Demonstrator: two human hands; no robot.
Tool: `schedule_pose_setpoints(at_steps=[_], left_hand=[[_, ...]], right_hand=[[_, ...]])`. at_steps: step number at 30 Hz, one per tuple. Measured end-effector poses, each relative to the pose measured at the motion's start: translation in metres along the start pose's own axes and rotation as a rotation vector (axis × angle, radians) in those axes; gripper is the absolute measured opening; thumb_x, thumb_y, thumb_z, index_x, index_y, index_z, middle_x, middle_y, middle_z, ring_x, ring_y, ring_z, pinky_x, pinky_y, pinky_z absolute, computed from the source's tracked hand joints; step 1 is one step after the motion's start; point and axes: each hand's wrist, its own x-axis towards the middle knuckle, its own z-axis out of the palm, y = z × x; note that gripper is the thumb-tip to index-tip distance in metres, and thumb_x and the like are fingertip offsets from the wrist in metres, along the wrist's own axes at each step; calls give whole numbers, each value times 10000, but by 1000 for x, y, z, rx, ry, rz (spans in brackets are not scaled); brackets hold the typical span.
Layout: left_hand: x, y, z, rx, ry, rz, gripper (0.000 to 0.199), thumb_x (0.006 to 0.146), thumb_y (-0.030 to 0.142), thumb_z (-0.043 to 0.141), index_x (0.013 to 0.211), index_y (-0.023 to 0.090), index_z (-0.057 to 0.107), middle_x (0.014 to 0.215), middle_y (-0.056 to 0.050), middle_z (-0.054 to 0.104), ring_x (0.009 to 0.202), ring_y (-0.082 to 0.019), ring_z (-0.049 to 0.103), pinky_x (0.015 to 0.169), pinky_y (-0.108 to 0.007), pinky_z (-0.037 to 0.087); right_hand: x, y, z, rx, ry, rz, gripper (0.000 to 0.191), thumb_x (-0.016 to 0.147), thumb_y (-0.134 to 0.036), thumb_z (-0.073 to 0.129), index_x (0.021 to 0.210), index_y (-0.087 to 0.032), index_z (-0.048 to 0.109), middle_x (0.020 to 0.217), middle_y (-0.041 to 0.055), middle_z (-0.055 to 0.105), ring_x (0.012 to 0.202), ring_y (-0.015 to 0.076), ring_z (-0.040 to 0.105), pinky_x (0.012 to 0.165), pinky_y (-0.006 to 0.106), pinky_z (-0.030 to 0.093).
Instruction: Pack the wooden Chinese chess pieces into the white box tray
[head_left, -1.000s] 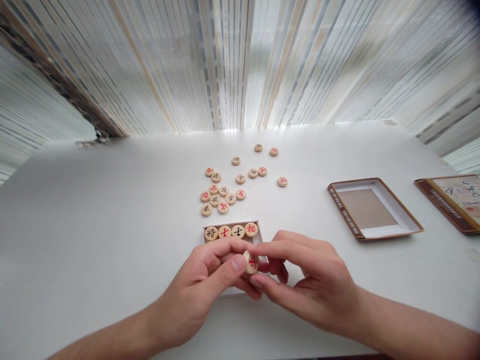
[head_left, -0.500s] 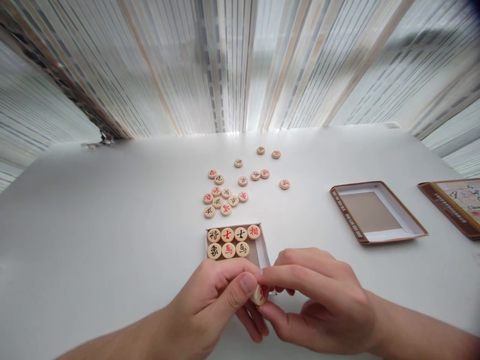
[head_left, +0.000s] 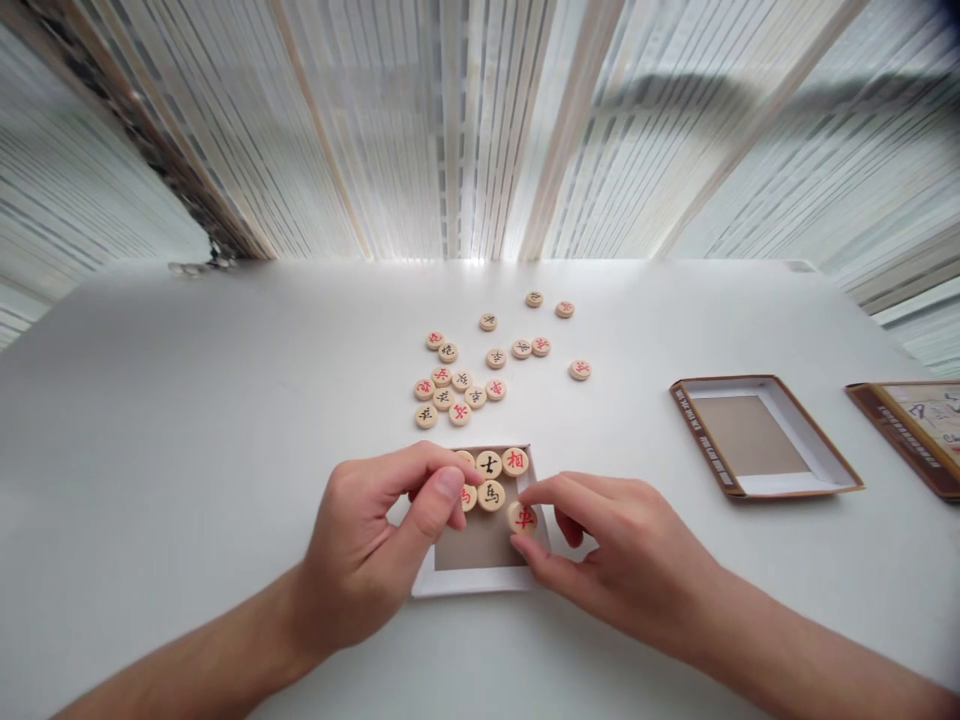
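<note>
My right hand pinches a round wooden xiangqi piece with a red character, between thumb and forefinger. The piece is face up at the right side of a shallow white-walled box, below the piece marked 相. My left hand is closed over the box's left part, thumb near the forefinger; what it holds, if anything, is hidden. It covers some of the pieces in the box. A black 士 piece and a black 馬 piece show beside its fingertips.
Several loose xiangqi pieces lie scattered on the white table beyond the box. At the right are an open brown-edged box part and a printed box lid. Striped curtains hang behind the table.
My hands have moved apart. My left hand has let go of the red-marked piece and shifted left over the box. My right hand has brought the piece to the box's right side.
</note>
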Motion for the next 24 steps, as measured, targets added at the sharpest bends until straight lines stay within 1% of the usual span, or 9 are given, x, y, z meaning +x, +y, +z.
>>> schedule_pose_setpoints(at_steps=[4,8,13,16,24], left_hand=[[0,-2,3,41,-16,57,250,1047,133,570,956,191,796,706,24,746,576,-89,638,592,-182,515],[1,-1,2,47,-5,71,260,1040,131,562,941,188,796,701,20,754,559,-92,632,572,-189,505],[1,0,1,56,-5,26,262,1034,189,558,892,180,778,652,10,731,539,-110,623,553,-207,500],[0,0,2,45,3,21,264,1032,195,554,884,181,773,645,13,726,539,-108,615,554,-205,493],[0,-1,2,64,-1,12,274,1040,222,549,884,184,771,641,13,724,545,-117,619,559,-219,491]], right_hand=[[1,3,3,-83,-78,82,75,882,-203,733,948,-179,760,643,-31,656,468,118,539,500,234,419],[1,3,5,-132,-101,131,91,855,-195,759,946,-195,764,643,-36,663,470,127,551,505,241,406],[-4,3,6,-96,-103,108,66,924,-205,693,965,-203,745,685,-23,698,511,134,593,538,241,450],[-7,3,7,-70,-99,96,96,967,-191,646,966,-192,742,710,-7,714,528,133,613,533,233,460],[-5,3,7,-63,-57,85,152,990,-173,617,990,-179,769,689,-1,706,515,127,627,515,215,483]])
